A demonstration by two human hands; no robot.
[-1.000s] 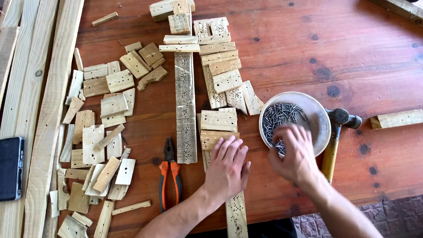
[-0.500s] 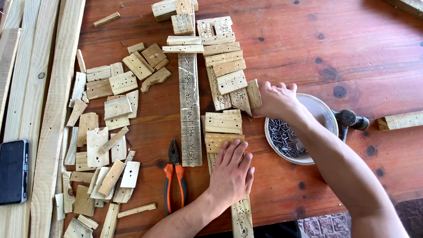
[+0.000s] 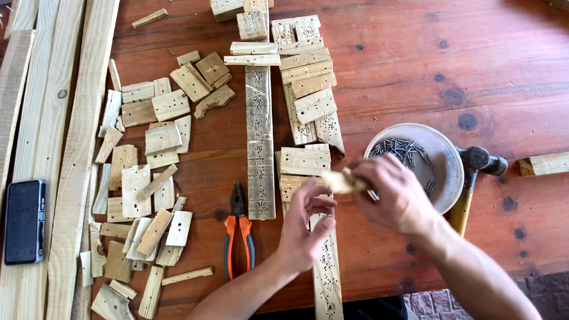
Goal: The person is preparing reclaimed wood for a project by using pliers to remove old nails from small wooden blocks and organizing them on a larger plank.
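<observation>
My right hand (image 3: 397,198) is shut on a small pale wood piece (image 3: 339,181), held just above the table left of the nail bowl. My left hand (image 3: 305,228) hovers over a long holed wooden strip (image 3: 327,278). Its fingers are loosely curled, the index fingertip reaches the piece's left end, and the thumb stays apart from it. Two short boards (image 3: 304,160) lie across the strip's far end, just beyond both hands.
A white bowl (image 3: 450,155) of nails and a hammer (image 3: 474,161) sit to the right. Orange-handled pliers (image 3: 239,237) lie left of my left hand, beside a vertical holed strip (image 3: 259,136). Several wood offcuts (image 3: 148,178), long planks (image 3: 77,148) and a phone (image 3: 24,222) fill the left side.
My right hand left the nail bowl, reached to the stacked pieces in the centre, and came back holding a small wood piece. My left hand lifted off the strip and curled toward it.
</observation>
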